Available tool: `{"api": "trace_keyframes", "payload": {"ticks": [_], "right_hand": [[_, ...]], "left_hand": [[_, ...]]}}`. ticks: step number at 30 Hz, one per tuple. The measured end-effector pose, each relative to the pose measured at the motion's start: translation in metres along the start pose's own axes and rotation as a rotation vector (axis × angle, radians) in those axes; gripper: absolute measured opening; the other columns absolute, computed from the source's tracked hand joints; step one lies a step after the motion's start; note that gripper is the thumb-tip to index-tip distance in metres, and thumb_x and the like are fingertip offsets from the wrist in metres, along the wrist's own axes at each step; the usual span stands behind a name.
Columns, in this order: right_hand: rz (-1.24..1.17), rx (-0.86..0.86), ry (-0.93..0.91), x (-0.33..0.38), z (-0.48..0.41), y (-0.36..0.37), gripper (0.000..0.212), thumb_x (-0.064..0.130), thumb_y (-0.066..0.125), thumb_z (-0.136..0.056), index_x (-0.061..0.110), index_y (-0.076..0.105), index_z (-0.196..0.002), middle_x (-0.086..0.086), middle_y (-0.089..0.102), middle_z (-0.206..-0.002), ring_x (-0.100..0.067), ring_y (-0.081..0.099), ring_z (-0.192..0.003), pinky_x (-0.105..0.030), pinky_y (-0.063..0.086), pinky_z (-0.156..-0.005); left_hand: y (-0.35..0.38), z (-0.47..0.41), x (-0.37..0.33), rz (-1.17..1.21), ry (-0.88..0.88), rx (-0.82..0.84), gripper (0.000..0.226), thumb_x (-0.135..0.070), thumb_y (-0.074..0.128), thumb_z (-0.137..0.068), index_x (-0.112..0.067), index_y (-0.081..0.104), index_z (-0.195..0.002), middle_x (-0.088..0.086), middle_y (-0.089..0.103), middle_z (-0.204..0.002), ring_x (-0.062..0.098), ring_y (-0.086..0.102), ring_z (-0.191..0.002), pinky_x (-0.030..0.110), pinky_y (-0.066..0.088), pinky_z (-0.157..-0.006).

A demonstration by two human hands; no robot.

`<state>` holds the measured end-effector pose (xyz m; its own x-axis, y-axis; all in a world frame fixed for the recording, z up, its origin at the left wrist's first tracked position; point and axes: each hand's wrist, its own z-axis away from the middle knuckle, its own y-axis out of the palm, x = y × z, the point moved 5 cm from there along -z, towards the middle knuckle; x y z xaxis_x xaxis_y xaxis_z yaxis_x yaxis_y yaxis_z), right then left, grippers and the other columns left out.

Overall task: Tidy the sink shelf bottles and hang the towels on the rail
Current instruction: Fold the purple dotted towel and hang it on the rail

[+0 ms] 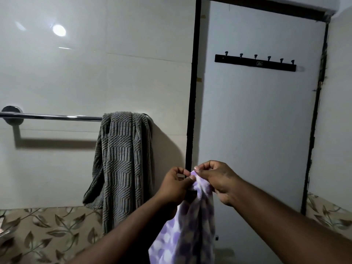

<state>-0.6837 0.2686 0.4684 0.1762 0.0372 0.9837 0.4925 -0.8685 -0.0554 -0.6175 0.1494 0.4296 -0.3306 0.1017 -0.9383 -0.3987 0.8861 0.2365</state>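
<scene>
A grey ribbed towel [122, 164] hangs bunched over the right end of a chrome rail [57, 117] on the white tiled wall. In front of the door I hold up a purple towel with white dots [190, 231]. My left hand [175, 185] and my right hand [215, 180] both pinch its top edge close together, and the cloth hangs down between my forearms. The sink shelf and its bottles are out of view.
A white door [257, 130] in a dark frame stands to the right, with a black hook rack [255, 62] at head height. Leaf-patterned tiles [47, 231] run along the lower wall. The left part of the rail is bare.
</scene>
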Motion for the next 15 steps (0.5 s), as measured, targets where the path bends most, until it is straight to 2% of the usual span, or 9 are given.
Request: {"api": "trace_keyframes", "payload": {"ticks": [2,4,7,10,12,15], "right_hand": [[0.054,0.047,-0.019,0.001,0.004,-0.007,0.006,0.0,0.072,-0.089,0.004,0.069,-0.092,-0.013,0.08,-0.092,-0.018,0.076,-0.075,-0.025,0.059,-0.062],[0.121,0.067,-0.054,0.001,0.006,-0.012,0.014,-0.006,0.073,-0.085,0.004,0.07,-0.095,-0.011,0.081,-0.088,-0.02,0.078,-0.079,-0.028,0.061,-0.067],[0.314,-0.126,-0.211,0.007,0.007,-0.022,0.016,0.002,0.081,-0.077,0.013,0.07,-0.082,-0.007,0.078,-0.075,-0.024,0.075,-0.074,-0.034,0.059,-0.071],[0.567,-0.313,-0.405,0.014,0.017,-0.022,0.017,0.015,0.08,-0.074,0.021,0.065,-0.072,0.006,0.073,-0.063,-0.012,0.069,-0.06,-0.028,0.056,-0.06],[0.632,-0.25,-0.514,0.01,0.025,-0.01,0.019,0.021,0.079,-0.075,0.025,0.061,-0.071,0.013,0.07,-0.06,-0.003,0.065,-0.051,-0.021,0.052,-0.051],[0.719,-0.176,-0.544,0.003,0.03,0.0,0.023,0.028,0.08,-0.079,0.03,0.058,-0.078,0.015,0.071,-0.065,-0.001,0.066,-0.057,-0.026,0.055,-0.057]], "left_hand": [[-0.005,0.0,0.001,-0.005,-0.01,-0.008,0.013,-0.001,0.064,-0.096,-0.006,0.052,-0.096,0.006,0.065,-0.056,0.017,0.058,-0.045,0.029,0.053,-0.045],[-0.006,0.002,0.002,-0.019,-0.018,0.005,0.013,0.0,0.063,-0.097,-0.006,0.051,-0.098,0.008,0.067,-0.057,0.019,0.06,-0.047,0.031,0.054,-0.048],[-0.003,0.004,0.002,-0.028,-0.037,0.017,0.012,0.0,0.063,-0.097,-0.006,0.053,-0.1,0.013,0.069,-0.063,0.023,0.063,-0.048,0.034,0.055,-0.049],[0.0,0.002,0.002,-0.029,-0.057,0.0,0.015,-0.002,0.068,-0.094,-0.005,0.055,-0.102,0.021,0.069,-0.071,0.027,0.066,-0.052,0.041,0.059,-0.055],[-0.001,0.0,0.002,-0.098,-0.067,-0.028,0.02,-0.005,0.072,-0.092,-0.006,0.058,-0.106,0.024,0.069,-0.077,0.028,0.067,-0.056,0.041,0.058,-0.059],[-0.004,-0.004,0.007,-0.119,-0.104,-0.038,0.028,-0.002,0.073,-0.09,-0.006,0.06,-0.114,0.024,0.071,-0.078,0.028,0.069,-0.059,0.037,0.058,-0.057]]}}
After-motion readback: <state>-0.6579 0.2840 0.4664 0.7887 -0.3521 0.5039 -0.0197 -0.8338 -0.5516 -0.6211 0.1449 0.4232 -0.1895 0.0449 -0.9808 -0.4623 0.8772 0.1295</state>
